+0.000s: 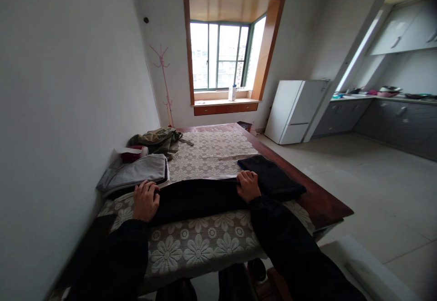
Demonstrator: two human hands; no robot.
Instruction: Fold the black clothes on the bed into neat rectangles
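Note:
A black garment (201,199), folded into a long narrow strip, stretches from side to side across the near part of the table; its kind I cannot make out. My left hand (146,200) has its fingers curled over the strip's left end. At the far edge of the right end, my right hand (248,186) pinches the cloth, the fingertips partly hidden. Just beyond that hand lies a folded dark garment (271,176). A pile of folded clothes with a grey piece (138,173) on top is beside my left hand.
A lace tablecloth (198,249) with flower patterns covers much of the wooden table (321,201). Toward the back left are an olive backpack (153,140) and a dark red tissue holder (133,155). A wall runs along the left; a white fridge (287,109) stands beyond, right.

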